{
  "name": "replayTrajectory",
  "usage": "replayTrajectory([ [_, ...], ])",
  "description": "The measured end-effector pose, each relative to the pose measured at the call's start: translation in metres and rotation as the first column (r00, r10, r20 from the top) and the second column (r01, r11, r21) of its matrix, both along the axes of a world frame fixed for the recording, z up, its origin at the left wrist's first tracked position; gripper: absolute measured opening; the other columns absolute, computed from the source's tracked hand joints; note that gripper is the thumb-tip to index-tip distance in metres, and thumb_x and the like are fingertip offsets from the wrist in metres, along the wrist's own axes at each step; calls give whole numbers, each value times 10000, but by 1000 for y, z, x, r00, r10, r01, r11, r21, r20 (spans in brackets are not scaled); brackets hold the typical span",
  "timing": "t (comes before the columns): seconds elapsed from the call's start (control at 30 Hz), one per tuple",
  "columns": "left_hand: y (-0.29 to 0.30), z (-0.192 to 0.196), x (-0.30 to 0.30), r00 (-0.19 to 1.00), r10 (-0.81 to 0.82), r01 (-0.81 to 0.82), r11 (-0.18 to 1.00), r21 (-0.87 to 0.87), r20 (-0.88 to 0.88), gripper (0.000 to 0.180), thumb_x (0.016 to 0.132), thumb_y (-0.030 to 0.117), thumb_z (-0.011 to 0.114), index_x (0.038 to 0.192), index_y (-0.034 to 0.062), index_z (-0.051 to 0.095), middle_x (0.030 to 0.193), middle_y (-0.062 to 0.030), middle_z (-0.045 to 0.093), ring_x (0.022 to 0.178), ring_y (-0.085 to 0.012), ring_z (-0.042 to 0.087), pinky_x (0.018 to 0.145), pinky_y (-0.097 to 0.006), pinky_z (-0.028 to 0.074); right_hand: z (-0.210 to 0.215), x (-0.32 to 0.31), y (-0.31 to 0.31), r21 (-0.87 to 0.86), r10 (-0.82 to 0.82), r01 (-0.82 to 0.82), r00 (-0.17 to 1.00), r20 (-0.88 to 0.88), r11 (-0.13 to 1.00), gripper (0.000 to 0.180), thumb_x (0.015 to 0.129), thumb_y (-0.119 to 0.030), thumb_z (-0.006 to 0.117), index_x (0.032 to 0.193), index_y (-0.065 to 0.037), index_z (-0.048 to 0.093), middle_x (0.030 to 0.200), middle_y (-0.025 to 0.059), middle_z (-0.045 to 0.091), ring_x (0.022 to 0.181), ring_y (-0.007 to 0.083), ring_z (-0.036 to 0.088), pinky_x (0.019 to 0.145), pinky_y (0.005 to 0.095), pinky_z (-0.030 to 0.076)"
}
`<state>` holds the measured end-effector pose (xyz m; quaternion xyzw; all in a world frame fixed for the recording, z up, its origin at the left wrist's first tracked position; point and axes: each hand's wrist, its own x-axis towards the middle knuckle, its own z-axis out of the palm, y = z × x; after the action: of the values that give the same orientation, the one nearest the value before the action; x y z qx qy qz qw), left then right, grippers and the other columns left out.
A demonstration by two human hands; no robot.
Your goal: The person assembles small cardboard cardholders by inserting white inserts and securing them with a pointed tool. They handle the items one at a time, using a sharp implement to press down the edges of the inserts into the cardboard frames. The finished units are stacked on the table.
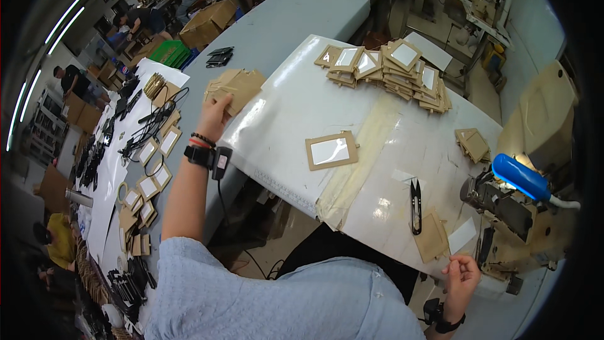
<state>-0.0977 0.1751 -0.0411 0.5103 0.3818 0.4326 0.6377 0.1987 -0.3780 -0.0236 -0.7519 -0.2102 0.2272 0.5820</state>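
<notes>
My left hand (pixel 218 115) reaches out to the far left, its fingers closed on the near edge of a stack of flat tan pieces (pixel 238 85) beside the white table. At the lower right, my right hand (pixel 462 273) is curled, with thumb and fingertips together. It is close to the lower corner of a single tan piece (pixel 431 238) and a white card (pixel 462 235). Whether anything small is between those fingers is hidden. Black thread snips (pixel 416 206) lie just beyond the tan piece. One tan card holder with a clear window (pixel 331 150) lies mid-table.
A heap of windowed tan card holders (pixel 402 72) sits at the table's far side, and a smaller pile (pixel 473 144) lies to the right. A sewing machine (pixel 509 208) with a blue lamp (pixel 520 177) stands at the right edge. More holders and black straps cover the left bench.
</notes>
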Motion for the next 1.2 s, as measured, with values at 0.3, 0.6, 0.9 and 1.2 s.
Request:
replayTrajectory([
  [0.3, 118, -41, -21, 327, 623, -281, 782, 556, -711, 808, 708, 454, 762, 1255, -70, 483, 1165, -224, 571, 1068, -365, 557, 940, -445, 432, 6, -12, -1, -89, -41, 39, 999, -24, 995, 147, 934, -148, 568, 971, -5, 571, 713, 40, 596, 437, 11, 375, 395, 173, 271],
  [0.6, -93, -20, 80, 637, -64, 701, 462, 543, -768, 815, 745, 434, 767, 1346, 4, 425, 1351, -232, 456, 1278, -384, 413, 1076, -413, 335, 18, -14, 11, -106, -34, 23, 994, -99, 994, 129, 906, -82, 610, 939, 43, 600, 748, 47, 613, 678, 82, 594, 622, 190, 449],
  [0.9, -140, -17, 102, 626, 21, 682, 470, 561, -779, 922, 700, 342, 784, 1399, -21, 306, 1096, -172, 582, 960, -328, 573, 871, -422, 459, 16, -14, 12, -12, 41, -43, 991, -124, 999, 130, 897, -68, 621, 948, 51, 605, 769, 60, 635, 680, 91, 612, 634, 205, 470],
  [1.2, -194, 7, 111, 764, -239, 536, 752, 383, -599, 438, 771, 104, 769, 1159, -16, 608, 907, -76, 665, 781, -132, 639, 694, -251, 521, 12, -10, 14, 43, 138, -132, 969, -204, 990, 143, 903, -67, 617, 972, 57, 598, 803, 63, 639, 716, 101, 629, 665, 208, 488],
])
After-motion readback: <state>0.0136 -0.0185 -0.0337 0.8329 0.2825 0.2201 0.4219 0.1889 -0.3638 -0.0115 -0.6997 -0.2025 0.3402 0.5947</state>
